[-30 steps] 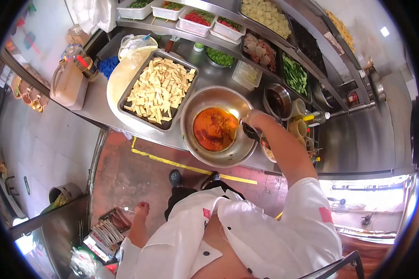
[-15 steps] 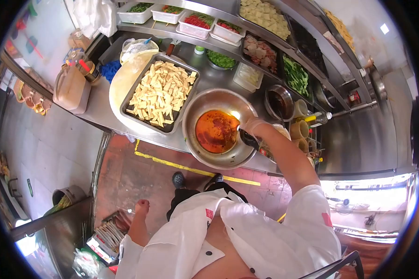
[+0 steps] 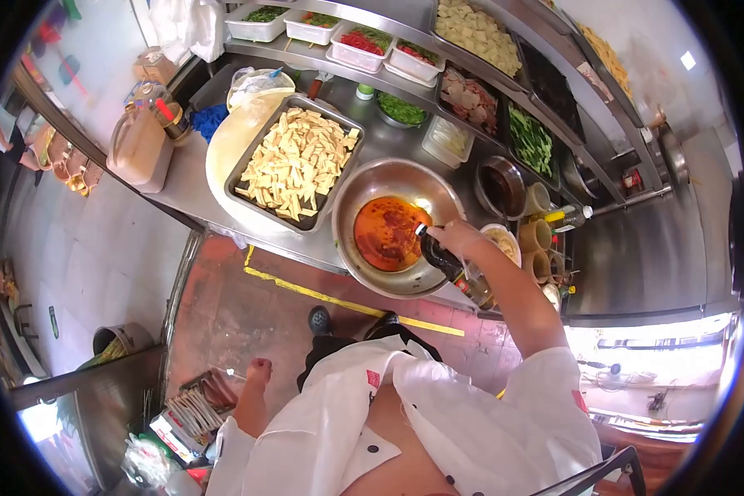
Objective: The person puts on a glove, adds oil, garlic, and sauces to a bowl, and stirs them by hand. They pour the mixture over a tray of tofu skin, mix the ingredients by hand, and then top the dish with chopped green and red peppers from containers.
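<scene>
My right hand [image 3: 458, 240] is wrapped round the neck of a dark glass bottle [image 3: 463, 279]. The bottle lies tilted over the right rim of a large steel bowl [image 3: 355, 194], its mouth toward the bowl's inside. Orange-red oil with dark liquid [image 3: 388, 234] covers the bowl's bottom. Left of the bowl, a black tray heaped with pale cut strips [image 3: 299, 161] rests on a round pale board [image 3: 221, 157]. My left hand [image 3: 259, 371] hangs low beside my body, away from the counter, with its fingers curled and nothing visible in it.
Behind the bowl stand a bowl of chopped greens [image 3: 401, 108], a clear tub [image 3: 448, 140] and a steel bowl of dark sauce [image 3: 500, 188]. Shelves above hold food containers [image 3: 362, 48]. A large plastic jug [image 3: 140, 149] is at the left. Part of a person [image 3: 7, 136] shows at the far left.
The bottle has tipped lower over the rim, and more of its body shows now. My right hand has shifted slightly. The whole view has moved a little, and a person has appeared at the far left.
</scene>
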